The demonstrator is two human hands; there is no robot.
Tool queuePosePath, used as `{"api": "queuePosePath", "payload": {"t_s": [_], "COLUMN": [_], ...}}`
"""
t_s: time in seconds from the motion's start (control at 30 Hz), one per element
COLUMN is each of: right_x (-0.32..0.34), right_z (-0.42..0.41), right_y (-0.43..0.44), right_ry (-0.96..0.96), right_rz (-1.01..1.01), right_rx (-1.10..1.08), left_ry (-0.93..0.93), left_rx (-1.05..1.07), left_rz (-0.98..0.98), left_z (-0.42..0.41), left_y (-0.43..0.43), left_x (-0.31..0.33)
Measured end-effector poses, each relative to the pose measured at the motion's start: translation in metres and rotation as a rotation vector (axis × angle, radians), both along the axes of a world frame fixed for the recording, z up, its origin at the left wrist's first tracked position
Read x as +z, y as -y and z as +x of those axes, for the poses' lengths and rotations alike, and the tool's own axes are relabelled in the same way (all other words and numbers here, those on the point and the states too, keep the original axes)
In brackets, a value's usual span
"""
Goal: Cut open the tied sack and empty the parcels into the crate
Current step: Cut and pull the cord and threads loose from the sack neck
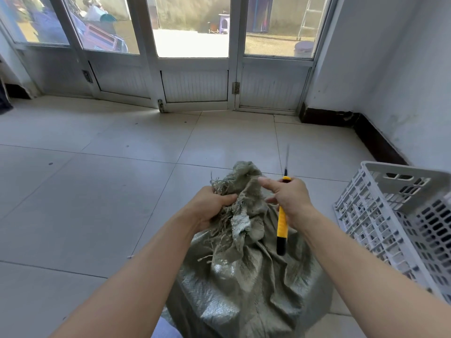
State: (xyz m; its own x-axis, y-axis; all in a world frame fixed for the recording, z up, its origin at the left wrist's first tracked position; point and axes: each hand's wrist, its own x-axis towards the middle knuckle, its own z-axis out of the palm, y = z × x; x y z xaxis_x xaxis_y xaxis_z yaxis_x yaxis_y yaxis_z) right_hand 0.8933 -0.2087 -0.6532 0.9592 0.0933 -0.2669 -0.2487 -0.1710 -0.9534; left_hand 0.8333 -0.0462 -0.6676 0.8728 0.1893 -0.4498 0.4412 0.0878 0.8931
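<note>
One grey-green woven sack (246,276) stands on the tiled floor (97,191) right in front of us, between our forearms, bulging and creased. Its neck is bunched and rumpled at the top, with frayed threads hanging down the left side; we cannot tell whether a tie is around it. Whatever the sack holds is hidden by the fabric.

Our left hand (211,208) is closed around the frayed gathered neck, fingers wrapped into the cloth. Our right hand (288,201) grips a knife (282,228) with a yellow and black handle, the handle pointing down toward us and the thin blade, blurred, rising past the knuckles away from us. The index finger is stretched out toward the top of the sack and the other fingers curl round the handle.

To the right, near the sack but apart from it, a white plastic crate (400,215) with slotted walls sits tilted on the floor. What we see of its inside looks bare, though part lies outside the view.

Beyond, glazed doors (195,69) close the room.
</note>
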Motion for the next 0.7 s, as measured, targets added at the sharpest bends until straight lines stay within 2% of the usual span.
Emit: {"api": "queuePosePath", "payload": {"t_s": [0.1, 0.13, 0.2, 0.33, 0.4, 0.47, 0.5, 0.57, 0.63, 0.7], "right_x": [0.006, 0.004, -0.001, -0.003, -0.005, -0.01, -0.011, -0.009, -0.008, -0.008], "right_z": [-0.014, -0.015, -0.012, -0.003, -0.003, -0.001, 0.0, -0.002, -0.006, -0.007], "right_y": [-0.006, -0.008, -0.01, -0.006, -0.005, -0.002, -0.002, -0.002, -0.002, -0.004], "right_ry": [-0.149, -0.182, -0.196, -0.147, -0.12, -0.096, -0.1, -0.134, -0.211, -0.239], "right_rz": [-0.005, -0.024, -0.06, -0.067, -0.098, -0.086, -0.049, -0.04, -0.135, -0.158], "right_rx": [0.302, 0.339, 0.286, 0.2, 0.189, 0.149, 0.138, 0.215, 0.373, 0.407], "left_ry": [0.038, 0.034, 0.02, -0.013, 0.009, -0.006, -0.029, -0.038, -0.014, 0.017], "left_rx": [0.037, 0.052, 0.108, 0.271, 0.295, 0.173, 0.066, -0.063, -0.003, 0.088], "left_rz": [-0.099, -0.13, -0.121, 0.066, -0.013, -0.139, -0.138, -0.089, -0.097, -0.164], "left_z": [0.002, 0.003, 0.005, 0.003, 0.002, -0.001, -0.003, -0.007, -0.007, -0.006], "left_y": [0.01, 0.011, 0.012, 0.009, 0.007, 0.005, 0.005, 0.007, 0.011, 0.017], "left_x": [-0.001, -0.001, -0.002, -0.01, -0.012, -0.01, -0.007, -0.004, -0.005, -0.008]}}
